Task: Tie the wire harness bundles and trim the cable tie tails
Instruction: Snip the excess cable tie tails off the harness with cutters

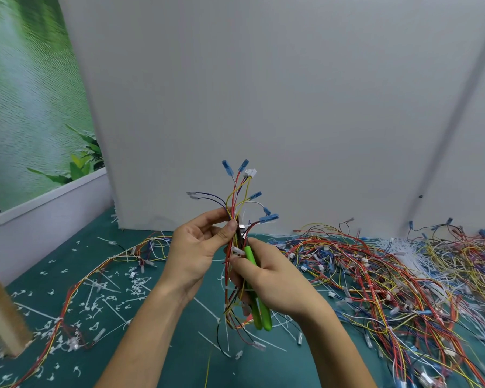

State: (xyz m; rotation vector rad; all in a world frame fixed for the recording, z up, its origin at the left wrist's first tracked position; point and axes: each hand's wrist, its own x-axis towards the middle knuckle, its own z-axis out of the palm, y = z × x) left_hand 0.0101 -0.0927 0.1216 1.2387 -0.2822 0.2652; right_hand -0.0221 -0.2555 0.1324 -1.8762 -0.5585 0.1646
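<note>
In the centre of the frame, the left hand (199, 247) pinches the wire harness bundle (234, 210) upright above the green tabletop (165, 345). The right hand (275, 278) grips green-handled cutters (265, 317), whose tip is at the bundle. A pile of harnesses (389, 275) lies at the right.

The wire harness (237, 197) stands upright in mid-air, with red, yellow, white and dark wires fanning at the top into blue terminals and a white connector; the left hand (196, 247) pinches it at the neck, and its lower end trails down towards the green mat (179, 345); the green-handled cutters (256, 289) sit gripped in the right hand (266, 273), nose up against the wires just beside the left thumb; a tangled pile of harnesses (375, 270) sprawls to the right, and white cut tie tails (107, 292) lie scattered to the left.
</note>
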